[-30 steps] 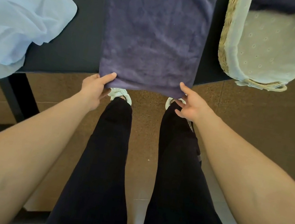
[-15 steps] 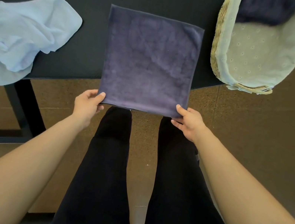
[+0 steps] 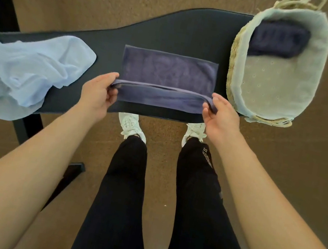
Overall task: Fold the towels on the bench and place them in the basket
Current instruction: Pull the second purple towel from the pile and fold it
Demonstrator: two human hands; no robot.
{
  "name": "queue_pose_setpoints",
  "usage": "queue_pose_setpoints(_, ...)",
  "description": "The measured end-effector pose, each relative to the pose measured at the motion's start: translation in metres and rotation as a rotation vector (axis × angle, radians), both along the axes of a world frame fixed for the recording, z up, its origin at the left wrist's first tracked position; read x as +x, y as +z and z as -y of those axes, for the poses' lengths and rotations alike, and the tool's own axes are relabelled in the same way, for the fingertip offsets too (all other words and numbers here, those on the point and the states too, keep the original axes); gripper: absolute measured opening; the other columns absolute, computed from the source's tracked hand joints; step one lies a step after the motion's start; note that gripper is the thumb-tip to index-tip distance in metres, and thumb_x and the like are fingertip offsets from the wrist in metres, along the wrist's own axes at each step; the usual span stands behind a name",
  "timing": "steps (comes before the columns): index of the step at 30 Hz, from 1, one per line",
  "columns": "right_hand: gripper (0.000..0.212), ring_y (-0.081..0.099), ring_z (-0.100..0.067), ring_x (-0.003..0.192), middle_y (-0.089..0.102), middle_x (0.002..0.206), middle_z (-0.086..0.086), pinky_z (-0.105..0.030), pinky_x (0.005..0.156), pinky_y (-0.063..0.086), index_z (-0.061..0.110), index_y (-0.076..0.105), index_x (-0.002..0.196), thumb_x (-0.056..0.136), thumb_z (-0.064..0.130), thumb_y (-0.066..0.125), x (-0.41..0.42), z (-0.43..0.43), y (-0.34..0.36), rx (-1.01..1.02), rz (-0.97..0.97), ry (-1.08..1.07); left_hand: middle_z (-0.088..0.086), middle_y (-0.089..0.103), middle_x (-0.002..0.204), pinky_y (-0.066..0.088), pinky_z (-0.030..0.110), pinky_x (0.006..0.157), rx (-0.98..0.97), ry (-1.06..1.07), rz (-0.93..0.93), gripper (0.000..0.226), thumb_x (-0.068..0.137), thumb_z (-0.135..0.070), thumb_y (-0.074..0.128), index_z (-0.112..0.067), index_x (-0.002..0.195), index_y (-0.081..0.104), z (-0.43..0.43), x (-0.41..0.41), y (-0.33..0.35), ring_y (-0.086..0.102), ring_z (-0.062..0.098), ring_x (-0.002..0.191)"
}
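- Head view: the purple towel [image 3: 168,72] lies flat on the middle of the bench [image 3: 186,39], between the blue towel [image 3: 27,66] on the left and the basket [image 3: 276,69] on the right.
- The left hand [image 3: 96,93] is closed in a pinch on the towel's near-left corner, thumb on top and fingers curled under.
- The right hand [image 3: 219,114] pinches the near-right corner the same way. Neither hand holds anything else.
- Between the hands the near edge is raised off the bench and curls over, so the step in hand looks like folding the near half onto the far half.
- To do it well, I would carry both corners away at the same pace, keep the lifted edge taut and level, and land it square on the far edge so the corners match.
- The far half should stay put. If it drags, the fold will come out skewed.
- Count: three towels in view. One purple in the hands, one blue lying crumpled and unfolded at the left end of the bench, and one dark towel [image 3: 278,42] already in the far part of the basket.
- One basket, with a pale lining, stands at the right end of the bench, near the right hand but not touching it.
- One bench, two hands.
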State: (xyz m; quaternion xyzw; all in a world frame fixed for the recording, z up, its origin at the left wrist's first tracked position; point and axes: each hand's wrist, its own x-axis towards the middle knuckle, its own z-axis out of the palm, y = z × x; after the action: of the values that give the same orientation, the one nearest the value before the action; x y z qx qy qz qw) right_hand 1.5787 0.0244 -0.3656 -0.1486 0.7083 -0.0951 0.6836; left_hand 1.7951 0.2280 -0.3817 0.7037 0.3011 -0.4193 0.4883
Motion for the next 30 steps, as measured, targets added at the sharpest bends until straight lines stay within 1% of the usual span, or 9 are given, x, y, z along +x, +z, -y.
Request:
queue_pose_setpoints(3, 0.026, 0.071, -0.022, 0.097, 0.066, 0.119, -0.015, -0.025, 0.073, 0.060, 0.007, 0.064, 0.127, 0.101, 0.009, 0.061, 0.025, 0.019, -0.013, -0.010, 0.065, -0.067, -0.007, 0.071, 0.070, 0.050, 0.017, 0.056, -0.038, 0.032, -0.021, 0.009, 0.098, -0.025, 0.066, -0.020, 0.103, 0.073, 0.029, 0.021, -0.012, 0.059, 0.003, 0.057)
queue_pose_setpoints(7, 0.058, 0.068, -0.029, 0.113, 0.058, 0.134, -0.011, -0.038, 0.091, 0.061, 0.019, 0.034, 0.156, 0.103, 0.021, 0.059, 0.045, 0.034, -0.030, -0.092, 0.173, 0.013, -0.004, 0.076, 0.113, 0.059, 0.023, 0.073, -0.107, 0.099, -0.005, 0.027, 0.101, -0.035, 0.060, -0.027, 0.127, 0.061, 0.049, 0.036, -0.026, 0.076, 0.011, 0.092)
queue_pose_setpoints(9, 0.068, 0.066, -0.027, 0.118, 0.053, 0.144, -0.008, -0.041, 0.097, 0.058, 0.028, 0.028, 0.159, 0.100, 0.025, 0.064, 0.044, 0.030, -0.035, -0.141, 0.112, 0.130, -0.004, 0.073, 0.116, 0.060, 0.023, 0.073, -0.034, 0.138, 0.028, 0.035, 0.100, -0.032, 0.060, -0.024, 0.134, 0.059, 0.048, 0.034, -0.032, 0.075, 0.012, 0.096)
queue_pose_setpoints(11, 0.067, 0.063, -0.021, 0.119, 0.056, 0.142, -0.003, -0.039, 0.099, 0.057, 0.025, 0.036, 0.156, 0.097, 0.022, 0.068, 0.037, 0.018, -0.039, -0.226, -0.006, 0.319, -0.002, 0.070, 0.117, 0.059, 0.024, 0.074, 0.114, 0.050, 0.096, 0.042, 0.096, -0.024, 0.063, -0.022, 0.138, 0.059, 0.041, 0.024, -0.042, 0.070, 0.011, 0.093)
queue_pose_setpoints(14, 0.054, 0.054, -0.013, 0.126, 0.057, 0.143, 0.001, -0.030, 0.103, 0.051, 0.023, 0.052, 0.146, 0.095, 0.017, 0.069, 0.016, 0.001, -0.050, -0.477, -0.181, 0.853, 0.000, 0.059, 0.138, 0.050, 0.028, 0.099, 0.330, -0.286, 0.208, 0.056, 0.094, -0.021, 0.070, -0.019, 0.147, 0.050, 0.025, 0.000, -0.050, 0.060, 0.014, 0.118)
queue_pose_setpoints(16, 0.053, 0.045, -0.017, 0.132, 0.051, 0.147, 0.001, -0.030, 0.104, 0.046, 0.023, 0.054, 0.145, 0.094, 0.017, 0.070, 0.003, -0.005, -0.060, -0.632, -0.275, 1.179, 0.000, 0.051, 0.144, 0.043, 0.025, 0.098, 0.393, -0.431, 0.250, 0.062, 0.095, -0.027, 0.072, -0.020, 0.150, 0.045, 0.017, -0.011, -0.054, 0.053, 0.012, 0.121)
queue_pose_setpoints(21, 0.060, 0.029, -0.025, 0.145, 0.028, 0.160, -0.002, -0.039, 0.109, 0.044, 0.029, 0.048, 0.147, 0.093, 0.023, 0.072, -0.009, -0.008, -0.076, -0.695, -0.395, 1.575, -0.001, 0.060, 0.120, 0.047, 0.028, 0.087, 0.376, -0.483, 0.204, 0.058, 0.092, -0.033, 0.077, -0.019, 0.139, 0.046, 0.016, -0.016, -0.058, 0.061, 0.018, 0.108)
queue_pose_setpoints(26, 0.064, 0.028, -0.027, 0.145, 0.021, 0.162, -0.004, -0.041, 0.109, 0.045, 0.031, 0.042, 0.151, 0.094, 0.022, 0.072, -0.009, -0.006, -0.075, -0.727, -0.442, 1.706, -0.003, 0.068, 0.105, 0.046, 0.029, 0.077, 0.438, -0.569, 0.190, 0.034, 0.090, -0.039, 0.077, -0.017, 0.113, 0.067, 0.018, -0.010, -0.059, 0.062, 0.016, 0.093)
queue_pose_setpoints(30, 0.071, 0.020, -0.026, 0.151, 0.015, 0.166, -0.004, -0.044, 0.114, 0.041, 0.032, 0.033, 0.156, 0.096, 0.022, 0.069, -0.015, -0.007, -0.074, -0.724, -0.431, 1.790, -0.001, 0.069, 0.091, 0.048, 0.026, 0.067, 0.431, -0.599, 0.117, 0.024, 0.090, -0.039, 0.077, -0.017, 0.092, 0.069, 0.004, -0.014, -0.056, 0.064, 0.015, 0.085)
